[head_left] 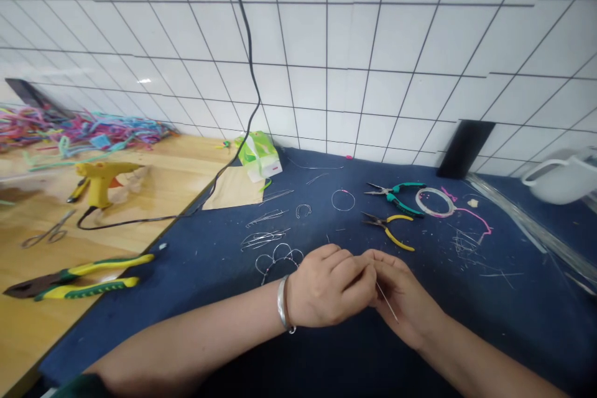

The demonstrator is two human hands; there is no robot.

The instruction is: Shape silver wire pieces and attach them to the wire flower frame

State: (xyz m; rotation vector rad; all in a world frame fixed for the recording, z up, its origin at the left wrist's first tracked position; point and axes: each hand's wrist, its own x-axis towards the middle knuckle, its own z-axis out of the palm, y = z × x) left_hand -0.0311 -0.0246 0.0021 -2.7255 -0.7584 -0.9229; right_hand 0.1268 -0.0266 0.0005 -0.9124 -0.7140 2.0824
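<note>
Left hand: the left hand (329, 286), just below the middle of the frame, has its fingers curled in and pressed together; it seems to pinch the wire (387, 303) at the fingertips.
Right hand: the right hand (403, 295) meets it from the lower right, palm partly turned in; its fingertips are hidden at the meeting point, so I cannot tell whether they pinch the wire too.
Wire: thin and straight where it shows, slanting down and rightward from the joined fingers, before the right palm; its other end is covered by the hands.
Fingertip work: with wire this fine, a pinch close to the worked spot should give more control than one far along the length; one hand is best kept steady as anchor while the other makes small, even movements; hard squeezing could kink it.
Free end: it points toward the lower right; it is best kept angled away from the right palm, since a cut tip may scratch.
Looped wire piece: the looped wire piece (281, 255) lies just beyond the left wrist; a low forearm could snag or flatten its loops, so a slight lift seems wise.
Pliers: the teal pliers (390, 191) and yellow pliers (383, 223) lie right of centre on the blue mat (196, 273), beyond the hands; their slim tips should suit any bend too tight for fingers.
</note>
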